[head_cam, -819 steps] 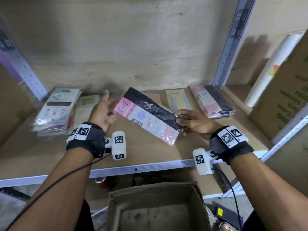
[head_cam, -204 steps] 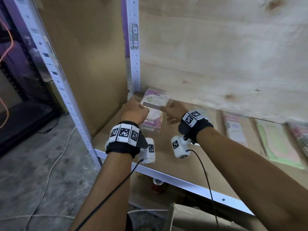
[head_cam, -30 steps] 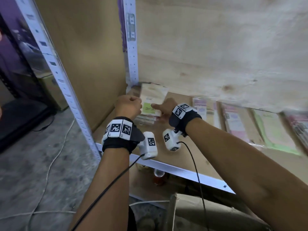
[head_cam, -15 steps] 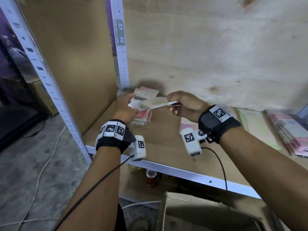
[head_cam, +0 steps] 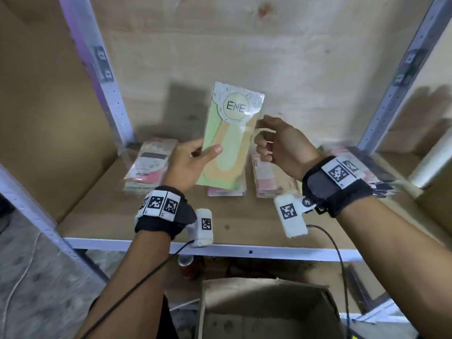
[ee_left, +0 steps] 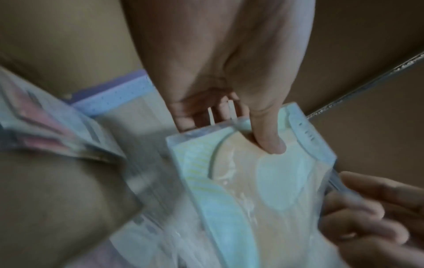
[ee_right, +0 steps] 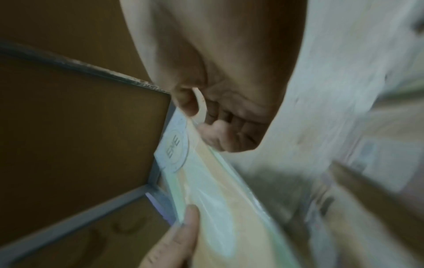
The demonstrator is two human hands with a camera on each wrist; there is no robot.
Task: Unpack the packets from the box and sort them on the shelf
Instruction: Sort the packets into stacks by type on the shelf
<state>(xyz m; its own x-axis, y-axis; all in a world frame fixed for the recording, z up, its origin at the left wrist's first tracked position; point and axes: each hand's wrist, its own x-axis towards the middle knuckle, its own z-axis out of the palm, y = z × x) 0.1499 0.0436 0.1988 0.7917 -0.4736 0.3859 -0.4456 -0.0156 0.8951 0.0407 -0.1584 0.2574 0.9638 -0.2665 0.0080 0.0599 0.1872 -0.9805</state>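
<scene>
Above the shelf, a green packet marked ENE is held upright, face toward the head camera, probably so its type can be read before sorting onto a matching pile. Left hand has its grip closed on the lower left edge, thumb across the front; right hand, fingers loosely curled, touches the upper right edge. Packet stands between both hands, over the stacks, with the box below.

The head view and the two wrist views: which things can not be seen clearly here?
- Cardboard box: head view, bottom edge cuts it; contents not visible.
- Pile behind the green packet: head view, mostly covered.
- Right pile: head view, blurred, right hand overlaps it.
- Left hand fingers: behind the packet.
</scene>
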